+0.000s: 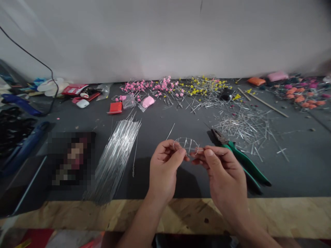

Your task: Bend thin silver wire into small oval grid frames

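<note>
A small round frame of bent wire (190,141) with crossing bars is held up between both hands, above the dark work surface. My left hand (165,168) pinches its left rim between thumb and fingers. On the other side my right hand (223,168) is closed, thumb over fingers, on a straight wire (204,150) that meets the frame's right edge. Whether the two wires are joined cannot be made out. Close by my right hand lie green-handled pliers (245,162), their jaws pointing away to the left.
A bundle of straight wires (116,151) lies left of my hands. Cut wire pieces (243,124) are scattered behind the pliers. Farther back are pink-tipped wires (155,86), yellow-tipped wires (207,86) and a wooden stick (269,105). A bare wooden edge (186,215) runs along the front.
</note>
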`<move>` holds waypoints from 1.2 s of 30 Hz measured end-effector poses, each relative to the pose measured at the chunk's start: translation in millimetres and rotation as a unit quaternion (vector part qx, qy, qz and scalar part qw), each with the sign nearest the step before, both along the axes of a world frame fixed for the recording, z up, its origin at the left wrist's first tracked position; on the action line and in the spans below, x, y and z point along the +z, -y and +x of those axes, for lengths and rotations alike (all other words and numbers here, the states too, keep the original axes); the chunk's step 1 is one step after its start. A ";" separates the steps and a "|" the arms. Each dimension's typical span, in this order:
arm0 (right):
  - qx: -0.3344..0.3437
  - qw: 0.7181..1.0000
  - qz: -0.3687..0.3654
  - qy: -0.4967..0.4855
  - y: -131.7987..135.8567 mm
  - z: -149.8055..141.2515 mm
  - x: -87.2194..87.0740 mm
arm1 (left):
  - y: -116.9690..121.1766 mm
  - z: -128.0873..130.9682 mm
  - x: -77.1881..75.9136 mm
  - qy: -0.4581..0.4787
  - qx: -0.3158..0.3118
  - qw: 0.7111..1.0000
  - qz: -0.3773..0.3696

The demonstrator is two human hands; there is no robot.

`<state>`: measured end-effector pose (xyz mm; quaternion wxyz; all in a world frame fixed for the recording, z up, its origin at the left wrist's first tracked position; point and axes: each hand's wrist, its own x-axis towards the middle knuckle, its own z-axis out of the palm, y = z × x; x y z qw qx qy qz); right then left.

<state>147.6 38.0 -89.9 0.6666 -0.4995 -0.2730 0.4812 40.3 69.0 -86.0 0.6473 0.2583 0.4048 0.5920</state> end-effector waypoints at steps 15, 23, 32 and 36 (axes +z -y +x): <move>0.062 0.996 0.024 -0.065 0.5 1.7 -1.3 | 1.0 -2.6 3.2 0.068 -0.019 0.997 -0.028; 0.098 0.992 0.021 -0.077 0.5 2.4 -4.9 | 2.8 -4.5 3.0 0.088 -0.032 0.995 -0.025; 0.098 0.993 0.012 -0.061 2.0 4.8 -2.1 | 1.4 -4.9 5.5 0.071 -0.032 0.997 -0.004; 0.102 0.993 0.014 -0.065 1.6 5.7 -1.7 | 2.0 -5.4 5.6 0.068 -0.027 0.997 0.002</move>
